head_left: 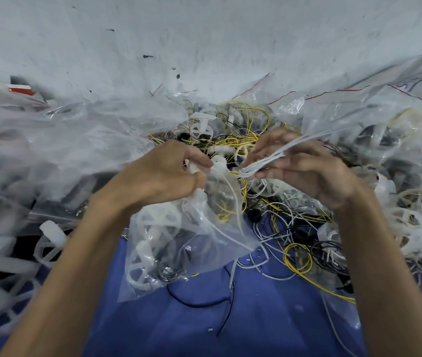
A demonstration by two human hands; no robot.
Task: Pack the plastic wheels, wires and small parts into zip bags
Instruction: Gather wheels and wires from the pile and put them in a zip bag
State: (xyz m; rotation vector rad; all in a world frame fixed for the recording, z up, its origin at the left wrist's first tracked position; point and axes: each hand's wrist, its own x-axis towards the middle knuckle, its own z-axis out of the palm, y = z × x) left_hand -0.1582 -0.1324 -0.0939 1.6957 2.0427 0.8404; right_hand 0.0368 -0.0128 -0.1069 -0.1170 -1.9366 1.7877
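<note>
Now | left hand (163, 173) pinches zip bag (179, 243) | right hand (305, 171) grips white wires (269, 158)

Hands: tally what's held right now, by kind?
zip bag: 1, mouth in the grip of the left hand
white wire bundle: 1, pinched in the right hand
Total: 2
</note>
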